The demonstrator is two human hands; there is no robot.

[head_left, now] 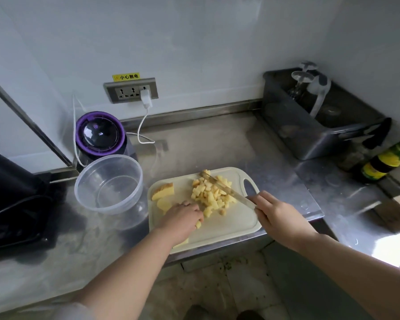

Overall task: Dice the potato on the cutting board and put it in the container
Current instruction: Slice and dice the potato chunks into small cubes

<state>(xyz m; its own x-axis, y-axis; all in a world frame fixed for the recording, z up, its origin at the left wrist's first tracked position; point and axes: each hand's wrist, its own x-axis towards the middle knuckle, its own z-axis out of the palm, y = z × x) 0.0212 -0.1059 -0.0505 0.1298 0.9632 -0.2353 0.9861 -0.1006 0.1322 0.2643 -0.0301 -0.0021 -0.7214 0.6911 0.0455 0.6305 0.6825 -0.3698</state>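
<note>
A white cutting board (229, 224) lies at the counter's front edge. A pile of diced potato (211, 195) sits on its far half. Uncut potato slices (163, 191) lie at the board's left end. My right hand (280, 215) grips a knife (226, 189) whose blade lies across the pile, tip pointing away. My left hand (183, 219) rests on the board beside the pile, fingers curled over potato pieces at its fingertips; whether it grips them I cannot tell. A clear round container (109, 183) stands left of the board, with nothing inside.
A purple-rimmed appliance (99, 135) stands behind the container, its white cable running to a wall socket (131, 90). A black bag (14, 199) lies far left. A metal tub (319, 121) with glassware and sauce bottles (383, 163) stand at the right.
</note>
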